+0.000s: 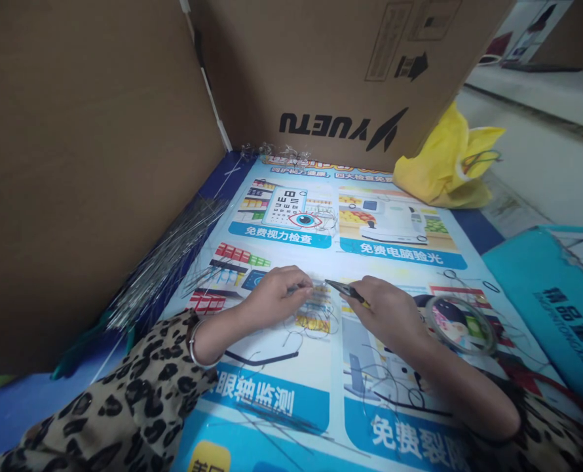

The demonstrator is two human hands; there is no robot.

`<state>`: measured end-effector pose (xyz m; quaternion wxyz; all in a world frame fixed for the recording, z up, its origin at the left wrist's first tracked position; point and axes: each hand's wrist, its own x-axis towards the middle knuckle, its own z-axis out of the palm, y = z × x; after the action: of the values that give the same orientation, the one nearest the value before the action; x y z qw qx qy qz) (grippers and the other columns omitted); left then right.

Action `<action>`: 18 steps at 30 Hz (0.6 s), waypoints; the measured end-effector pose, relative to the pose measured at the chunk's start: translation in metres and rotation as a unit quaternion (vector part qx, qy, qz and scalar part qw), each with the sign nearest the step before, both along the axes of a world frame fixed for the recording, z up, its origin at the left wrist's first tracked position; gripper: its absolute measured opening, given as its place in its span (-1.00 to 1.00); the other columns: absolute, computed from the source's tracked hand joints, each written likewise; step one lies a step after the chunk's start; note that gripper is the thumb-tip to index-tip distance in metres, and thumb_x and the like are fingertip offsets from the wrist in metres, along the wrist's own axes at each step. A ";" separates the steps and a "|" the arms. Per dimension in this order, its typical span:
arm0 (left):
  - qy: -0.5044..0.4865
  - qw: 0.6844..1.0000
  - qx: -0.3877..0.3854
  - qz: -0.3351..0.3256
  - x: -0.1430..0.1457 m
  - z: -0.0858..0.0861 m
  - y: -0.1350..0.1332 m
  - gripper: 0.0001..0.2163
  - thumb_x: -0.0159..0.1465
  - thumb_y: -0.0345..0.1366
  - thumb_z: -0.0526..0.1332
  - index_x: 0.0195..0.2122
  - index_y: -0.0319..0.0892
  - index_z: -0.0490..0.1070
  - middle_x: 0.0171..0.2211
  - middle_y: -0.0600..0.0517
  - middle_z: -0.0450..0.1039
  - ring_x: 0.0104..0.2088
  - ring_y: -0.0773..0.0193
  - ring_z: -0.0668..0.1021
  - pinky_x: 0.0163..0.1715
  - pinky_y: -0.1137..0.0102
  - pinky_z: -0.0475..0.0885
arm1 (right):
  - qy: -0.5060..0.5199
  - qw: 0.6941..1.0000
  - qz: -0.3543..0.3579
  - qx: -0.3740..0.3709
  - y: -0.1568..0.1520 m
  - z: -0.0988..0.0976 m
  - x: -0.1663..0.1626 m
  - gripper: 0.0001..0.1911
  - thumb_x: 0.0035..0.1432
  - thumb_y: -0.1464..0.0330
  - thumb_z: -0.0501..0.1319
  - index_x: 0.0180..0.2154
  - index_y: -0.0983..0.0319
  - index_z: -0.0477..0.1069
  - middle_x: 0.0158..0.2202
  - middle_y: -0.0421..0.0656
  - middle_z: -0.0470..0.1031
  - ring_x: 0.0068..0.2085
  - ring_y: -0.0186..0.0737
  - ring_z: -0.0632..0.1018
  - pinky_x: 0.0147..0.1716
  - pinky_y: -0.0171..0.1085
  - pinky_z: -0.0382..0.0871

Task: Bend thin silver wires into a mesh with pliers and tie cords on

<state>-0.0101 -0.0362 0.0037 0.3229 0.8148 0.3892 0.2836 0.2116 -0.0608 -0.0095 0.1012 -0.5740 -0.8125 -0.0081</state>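
My left hand (279, 292) is closed in a pinch on a thin wire (300, 286), most of which is hidden or too fine to follow. Just to its right, my right hand (387, 311) wraps round a pair of needle-nose pliers (344, 289), their dark tips pointing left at the left fingertips. A small gap seems to lie between tips and fingers; whether a wire spans it I cannot tell. Curled loose wires (328, 324) lie on the printed poster (338, 354) beneath both hands. More straight wire pieces (284, 419) are scattered closer to me.
Tall cardboard panels (340, 72) stand at the back and left. Along the left one lies a bundle of long wires (161, 269). A clear tape roll (488, 334) is beside my right forearm. Farther right are a yellow bag (439, 164) and a teal box (532, 288).
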 end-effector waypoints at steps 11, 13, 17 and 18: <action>-0.005 0.994 -0.038 -0.102 -0.004 0.006 0.002 -0.85 0.13 -0.47 0.10 -0.33 -0.17 0.43 -0.30 0.01 0.45 -0.22 0.29 0.46 -0.14 0.33 0.35 | 0.023 1.000 -0.003 -0.002 0.002 -0.001 0.002 -0.78 0.14 0.26 0.05 -0.42 0.22 0.37 -0.44 -0.19 0.42 -0.40 -0.31 0.44 -0.49 -0.37 0.12; 0.000 0.993 -0.036 -0.110 -0.007 0.007 0.003 -0.85 0.13 -0.45 0.12 -0.31 -0.16 0.43 -0.28 -0.01 0.43 -0.19 0.28 0.45 -0.13 0.32 0.34 | 0.023 1.000 -0.001 -0.006 0.002 -0.001 0.002 -0.78 0.15 0.25 0.04 -0.40 0.22 0.38 -0.43 -0.19 0.42 -0.39 -0.30 0.45 -0.48 -0.37 0.13; 0.001 0.997 -0.035 -0.072 -0.010 0.004 0.005 -0.86 0.15 -0.40 0.12 -0.31 -0.18 0.46 -0.32 -0.01 0.40 -0.25 0.30 0.45 -0.20 0.37 0.36 | 0.017 1.000 -0.004 -0.010 0.001 0.000 0.001 -0.78 0.16 0.26 0.04 -0.41 0.22 0.37 -0.44 -0.19 0.42 -0.39 -0.30 0.45 -0.49 -0.37 0.14; 0.002 0.998 -0.033 -0.058 -0.010 0.003 0.005 -0.86 0.15 -0.40 0.12 -0.32 -0.18 0.46 -0.34 0.00 0.40 -0.28 0.32 0.46 -0.22 0.39 0.37 | 0.018 1.000 -0.003 -0.007 0.001 0.000 0.001 -0.79 0.15 0.27 0.04 -0.41 0.22 0.37 -0.44 -0.19 0.42 -0.39 -0.30 0.45 -0.49 -0.37 0.14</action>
<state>-0.0199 -0.0316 0.0063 0.3647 0.8253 0.3514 0.2498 0.2129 -0.0602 -0.0091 0.1116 -0.5774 -0.8088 0.0070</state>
